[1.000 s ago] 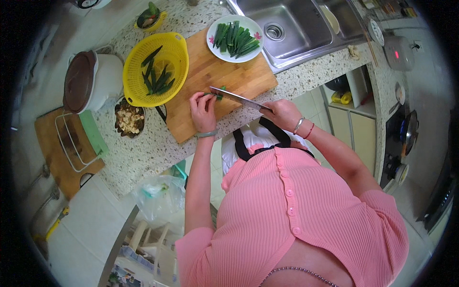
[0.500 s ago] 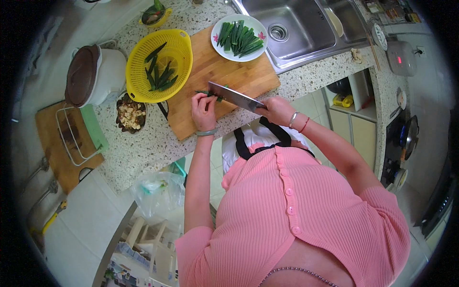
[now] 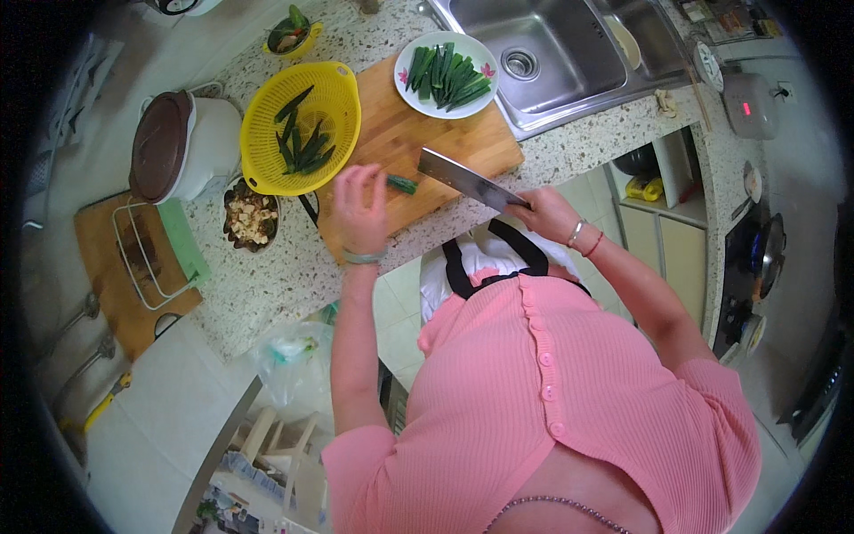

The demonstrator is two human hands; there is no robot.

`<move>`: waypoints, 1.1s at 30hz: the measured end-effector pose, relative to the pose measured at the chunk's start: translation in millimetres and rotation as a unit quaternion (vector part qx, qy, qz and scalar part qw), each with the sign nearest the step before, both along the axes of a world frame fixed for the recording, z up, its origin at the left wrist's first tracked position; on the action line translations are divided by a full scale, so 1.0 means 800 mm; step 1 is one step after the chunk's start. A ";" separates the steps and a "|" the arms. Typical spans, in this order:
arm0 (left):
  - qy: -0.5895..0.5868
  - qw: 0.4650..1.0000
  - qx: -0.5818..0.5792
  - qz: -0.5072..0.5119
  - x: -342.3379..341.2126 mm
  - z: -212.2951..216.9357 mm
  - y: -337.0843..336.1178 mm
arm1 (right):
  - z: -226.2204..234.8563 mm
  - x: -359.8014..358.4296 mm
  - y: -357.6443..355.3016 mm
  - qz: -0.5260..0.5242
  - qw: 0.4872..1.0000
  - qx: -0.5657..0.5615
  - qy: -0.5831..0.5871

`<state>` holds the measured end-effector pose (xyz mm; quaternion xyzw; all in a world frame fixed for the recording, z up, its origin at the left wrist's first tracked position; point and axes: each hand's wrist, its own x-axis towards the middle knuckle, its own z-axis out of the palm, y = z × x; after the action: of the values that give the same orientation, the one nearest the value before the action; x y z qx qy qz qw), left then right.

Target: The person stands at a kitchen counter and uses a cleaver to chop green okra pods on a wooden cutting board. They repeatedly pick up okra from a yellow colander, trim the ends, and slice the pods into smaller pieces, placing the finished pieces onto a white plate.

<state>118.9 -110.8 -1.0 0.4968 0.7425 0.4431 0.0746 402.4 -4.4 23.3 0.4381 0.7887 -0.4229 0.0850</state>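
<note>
Through the head camera I watch two bare hands at work over a wooden cutting board (image 3: 485, 144) on the speckled bench (image 3: 302, 271). A short cut length of green pod (image 3: 402, 183) lies on the board just to the right of the left hand (image 3: 361, 212), between its fingers and the knife (image 3: 464, 179). The left fingers are lifted, slightly curled and loosely apart — motion blur smears them, so I cannot tell whether they pinch anything small, or whether they touch the near end of the piece.

The right hand (image 3: 545, 215) is closed firmly around the knife handle. I see its broad blade slanting up and left over the board, the tip to the right of the cut piece and a little farther up the board, apart from it.

Beyond the hands, whole pods (image 3: 308, 149) lie in a yellow colander (image 3: 265, 133) to the left. Cut pods (image 3: 445, 78) fill a white plate (image 3: 477, 55) at the board's far end — near the steel sink (image 3: 569, 58). Left of the board I make out a dark bowl of pale chunks (image 3: 254, 214), just below the colander.
</note>
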 end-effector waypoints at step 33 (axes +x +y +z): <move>0.224 0.950 -0.162 -0.144 0.028 -0.052 0.042 | -0.011 0.017 0.005 -0.068 0.997 0.024 0.011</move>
<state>141.6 -77.4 -43.0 0.6662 0.7225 0.1783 0.0491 415.9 -0.6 14.1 0.4879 0.7680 -0.4132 0.0373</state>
